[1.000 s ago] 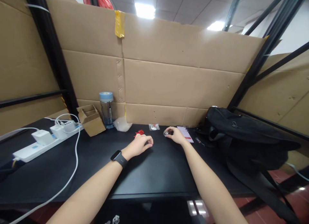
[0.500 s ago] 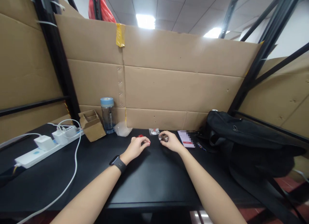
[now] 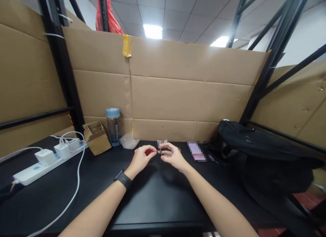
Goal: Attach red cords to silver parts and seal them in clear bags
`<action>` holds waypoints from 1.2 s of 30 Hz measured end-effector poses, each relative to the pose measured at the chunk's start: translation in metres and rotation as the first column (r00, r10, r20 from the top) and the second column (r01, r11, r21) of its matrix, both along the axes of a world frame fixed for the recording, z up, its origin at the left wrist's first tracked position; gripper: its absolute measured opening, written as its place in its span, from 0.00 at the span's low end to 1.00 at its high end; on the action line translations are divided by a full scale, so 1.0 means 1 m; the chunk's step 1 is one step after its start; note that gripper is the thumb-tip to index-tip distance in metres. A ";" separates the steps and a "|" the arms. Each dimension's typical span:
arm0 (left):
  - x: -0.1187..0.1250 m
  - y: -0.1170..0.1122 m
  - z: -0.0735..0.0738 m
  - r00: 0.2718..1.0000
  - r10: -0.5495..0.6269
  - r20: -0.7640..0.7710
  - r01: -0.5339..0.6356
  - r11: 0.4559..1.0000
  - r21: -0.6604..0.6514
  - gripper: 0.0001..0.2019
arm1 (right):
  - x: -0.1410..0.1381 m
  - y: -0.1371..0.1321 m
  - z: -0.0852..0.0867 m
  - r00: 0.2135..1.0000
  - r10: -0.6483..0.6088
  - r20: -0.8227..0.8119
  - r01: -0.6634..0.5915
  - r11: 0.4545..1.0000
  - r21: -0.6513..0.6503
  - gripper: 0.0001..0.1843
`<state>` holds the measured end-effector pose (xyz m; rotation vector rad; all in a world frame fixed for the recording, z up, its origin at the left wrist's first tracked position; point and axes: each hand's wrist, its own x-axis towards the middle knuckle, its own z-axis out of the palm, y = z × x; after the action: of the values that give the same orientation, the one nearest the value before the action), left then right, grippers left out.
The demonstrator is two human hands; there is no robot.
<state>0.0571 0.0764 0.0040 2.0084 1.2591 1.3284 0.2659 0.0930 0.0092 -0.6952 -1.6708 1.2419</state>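
Note:
My left hand [image 3: 141, 158], with a dark watch on its wrist, is closed on a small bundle of red cord [image 3: 150, 151]. Its thumb and forefinger pinch together at the right end of the bundle. Close beside these fingertips, my right hand [image 3: 174, 157] pinches a thin, dark, narrow piece [image 3: 160, 151], too small to name. Both hands are held just over the black table [image 3: 152, 199]. Behind the right hand lies a small clear plastic packet [image 3: 162, 142] with something red in it. A small round item [image 3: 179, 149] is mostly hidden by that hand.
A white power strip [image 3: 28, 174] with chargers and a cable lies left. An open cardboard box [image 3: 98, 141], a blue-lidded bottle [image 3: 113, 126] and a crumpled translucent bag [image 3: 129, 141] stand behind. Right are a phone [image 3: 196, 151] and a black backpack [image 3: 262, 152].
My right hand has let go of a brownish round item and moved left to my left hand, now with a thin piece in its fingers. The view has tilted slightly up.

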 end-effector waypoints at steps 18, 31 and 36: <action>0.009 -0.010 0.006 0.945 0.233 -0.231 -0.188 0.962 0.199 0.06 | -0.005 -0.003 -0.005 0.984 0.069 -0.163 -0.077 0.996 -0.046 0.28; 0.010 -0.014 0.006 0.908 0.274 -0.316 -0.171 0.933 0.317 0.06 | -0.009 -0.005 -0.006 0.991 0.019 -0.133 -0.024 0.999 -0.033 0.27; 0.011 -0.015 0.005 0.899 0.296 -0.324 -0.182 0.923 0.338 0.04 | -0.013 -0.003 -0.009 0.994 -0.023 -0.111 0.020 0.999 -0.032 0.27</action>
<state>0.0679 0.0617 0.0090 2.4710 1.6015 1.3604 0.2531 0.0901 0.0005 -0.6485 -1.5520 1.2703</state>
